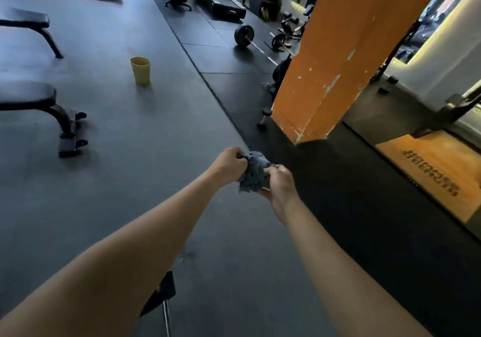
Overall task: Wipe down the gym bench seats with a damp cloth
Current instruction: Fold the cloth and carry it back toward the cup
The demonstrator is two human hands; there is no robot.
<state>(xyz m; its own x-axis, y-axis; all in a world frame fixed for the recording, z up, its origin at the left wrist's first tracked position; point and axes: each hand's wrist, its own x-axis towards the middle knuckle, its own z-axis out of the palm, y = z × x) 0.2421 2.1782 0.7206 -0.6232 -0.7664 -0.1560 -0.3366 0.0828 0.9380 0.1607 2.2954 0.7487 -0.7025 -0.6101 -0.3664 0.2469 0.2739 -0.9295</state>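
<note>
On the gym floor [125, 185], the surface is dark rubber matting laid in large tiles, with a seam running diagonally from the far end toward the middle. Two black padded benches stand at the left edge: the near bench [28, 97], its wheeled foot turned toward the open floor, and the far bench [26, 19] behind it. A yellow cup [140, 70] stands upright on the matting to the right of the benches, touching neither. An orange pillar [338, 63] with chipped paint rises at the right; a small dumbbell [264, 118] lies at its base. A loaded barbell [244, 35] rests on the floor beyond, and dark machines line the far end. A wooden platform [437, 175] lies right of the pillar.

Both bare forearms reach forward. The grey-blue cloth [253, 174] is bunched in the air between the hands, above the floor and well apart from both benches. The left hand [229, 166] grips its upper left part with curled fingers. The right hand [279, 185] holds its lower right part from beneath, thumb and fingers pinched into the fabric.
</note>
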